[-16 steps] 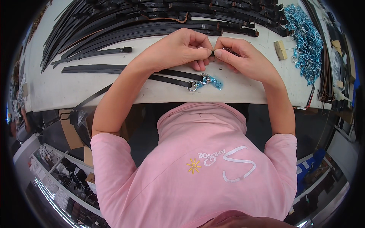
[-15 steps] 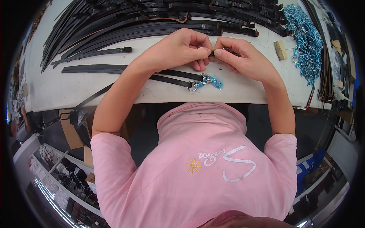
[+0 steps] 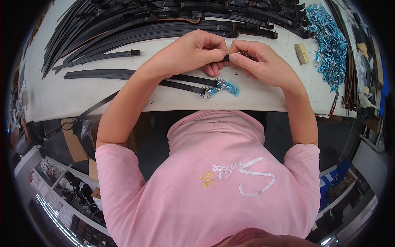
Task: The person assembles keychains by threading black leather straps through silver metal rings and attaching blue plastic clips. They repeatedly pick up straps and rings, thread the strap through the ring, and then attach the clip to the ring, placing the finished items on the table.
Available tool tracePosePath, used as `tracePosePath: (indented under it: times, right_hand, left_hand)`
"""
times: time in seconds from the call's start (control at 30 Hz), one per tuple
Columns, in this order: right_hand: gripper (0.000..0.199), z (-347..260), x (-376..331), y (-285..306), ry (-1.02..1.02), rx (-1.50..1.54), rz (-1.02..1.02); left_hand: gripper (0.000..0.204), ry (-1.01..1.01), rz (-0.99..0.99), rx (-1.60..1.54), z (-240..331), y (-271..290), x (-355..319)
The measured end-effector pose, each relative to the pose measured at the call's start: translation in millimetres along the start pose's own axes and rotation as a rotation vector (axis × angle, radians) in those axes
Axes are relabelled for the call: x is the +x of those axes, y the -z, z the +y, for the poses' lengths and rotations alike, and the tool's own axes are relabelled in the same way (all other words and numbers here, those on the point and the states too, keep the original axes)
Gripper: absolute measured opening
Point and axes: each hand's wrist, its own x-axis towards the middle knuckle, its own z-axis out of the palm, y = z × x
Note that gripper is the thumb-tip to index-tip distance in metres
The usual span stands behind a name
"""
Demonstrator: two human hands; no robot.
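My left hand (image 3: 207, 51) and my right hand (image 3: 260, 61) meet above the white table, fingertips pinched close together. Between them shows a short piece of black strap (image 3: 226, 58), gripped from both sides; most of it is hidden by my fingers. A dark metal ring (image 3: 242, 54) shows at my right index finger, and I cannot make out what it belongs to. Just below my hands lie two black straps (image 3: 187, 87) with silver rings (image 3: 205, 92) at their ends. A blue-wrapped chain (image 3: 230, 89) lies bunched at those rings.
Many black straps (image 3: 164, 31) lie in rows across the back. One short strap (image 3: 98, 57) lies apart at the left. At the right are a tan block (image 3: 301, 54), a heap of blue-wrapped chains (image 3: 328, 45) and hanging brown cords (image 3: 353, 82). The table's front edge (image 3: 275, 110) runs by my waist.
The whole view has shifted slightly, so everything appears a little farther left. Both hands keep their pinch on the black strap, with hardly any movement against the table.
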Motion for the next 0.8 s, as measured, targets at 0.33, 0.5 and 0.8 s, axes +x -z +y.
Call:
tracePosePath:
  times: [0.33, 0.5, 0.8]
  right_hand:
    - [0.025, -1.0, 0.3, 1.0, -0.001, 0.062, -0.02]
    - [0.025, -2.7, -0.5, 0.5, -0.018, 0.064, -0.017]
    - [0.025, 2.3, 0.5, 0.7, -0.003, 0.088, -0.031]
  left_hand:
    - [0.02, -0.012, -0.006, 0.007, -0.7, 0.3, -0.8]
    - [0.02, 0.03, 0.012, -0.056, 2.3, 0.2, -0.9]
    - [0.02, 0.042, -0.047, -0.114, 2.1, 6.5, -0.5]
